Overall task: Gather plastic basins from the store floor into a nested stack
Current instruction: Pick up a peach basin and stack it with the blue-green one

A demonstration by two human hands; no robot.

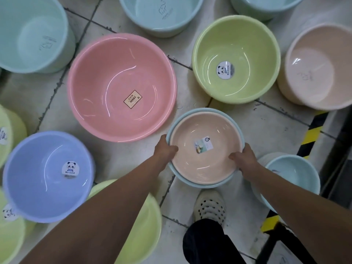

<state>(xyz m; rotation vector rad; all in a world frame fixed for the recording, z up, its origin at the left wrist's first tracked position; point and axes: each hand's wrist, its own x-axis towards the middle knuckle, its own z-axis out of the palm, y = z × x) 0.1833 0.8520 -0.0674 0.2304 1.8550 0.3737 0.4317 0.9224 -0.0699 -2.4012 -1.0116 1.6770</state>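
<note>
A peach basin is sitting nested inside a light blue basin, both with their mouths facing straight up at the camera. They are round, so no side is running longer than another, and a label is showing on the peach bottom. The pair is lying over the tiled floor, just ahead of a white shoe and near a large pink basin; whether it is resting or lifted cannot be told. Both bare forearms are reaching forward and down. The left hand is gripping the left rim, thumb hooking inside. The right hand is gripping the right rim likewise.
</note>
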